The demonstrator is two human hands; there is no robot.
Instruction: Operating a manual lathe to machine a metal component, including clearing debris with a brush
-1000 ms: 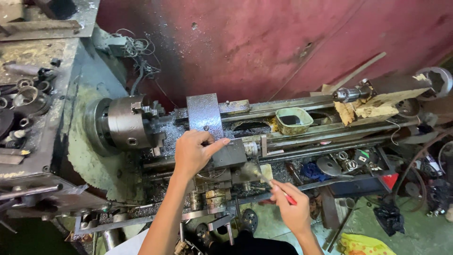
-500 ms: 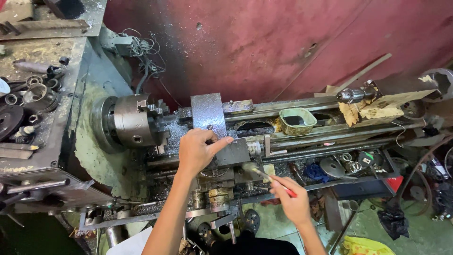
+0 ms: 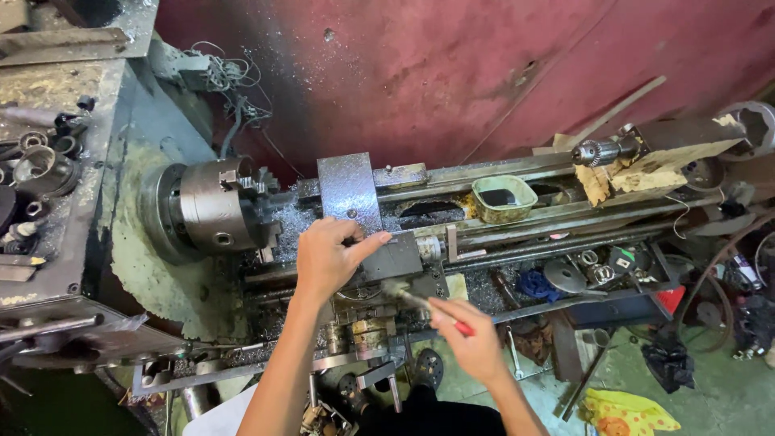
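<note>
I look down on a grimy metal lathe. My left hand [image 3: 329,257] rests on the tool post block [image 3: 393,258] of the carriage, thumb out to the right. My right hand [image 3: 472,343] holds a small brush with a red handle [image 3: 420,303], its bristle end pointing left at the carriage just below the block. The steel chuck [image 3: 216,207] sits to the left, with metal chips piled between it and the carriage. A grey upright plate [image 3: 347,190] stands behind my left hand.
A small green-rimmed container [image 3: 504,198] sits on the lathe bed to the right. The tailstock with a drill chuck [image 3: 599,151] lies farther right. Loose rings and parts [image 3: 32,161] cover the headstock top at left. Below the bed hangs a tray of scrap parts [image 3: 581,270].
My right hand has swung the brush left and upward to the carriage. My left hand stays on the tool post. The camera has shifted slightly.
</note>
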